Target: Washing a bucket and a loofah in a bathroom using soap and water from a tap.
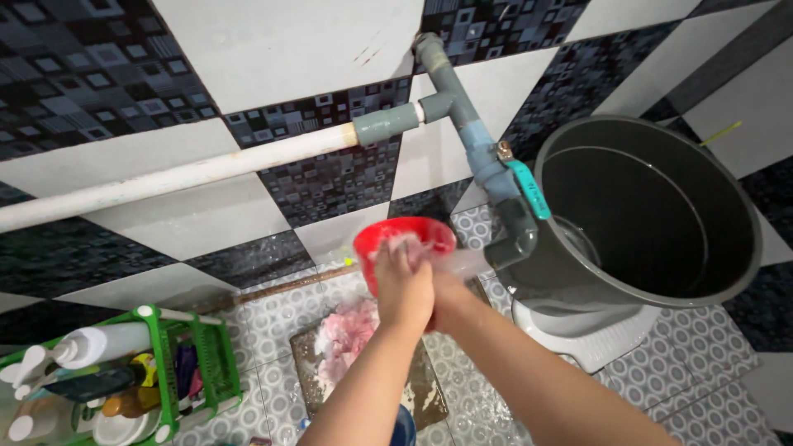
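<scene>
Hands meet under the grey tap: left hand (403, 285) cups over the rim of a red plastic cup (405, 244), right hand (446, 297) grips it from below, beside the dark bucket (644, 215), above pink cloth (347, 334)

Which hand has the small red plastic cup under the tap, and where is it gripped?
The left hand lies over the small red plastic cup at its near rim. The right hand sits mostly hidden behind it; its hold cannot be told.
</scene>
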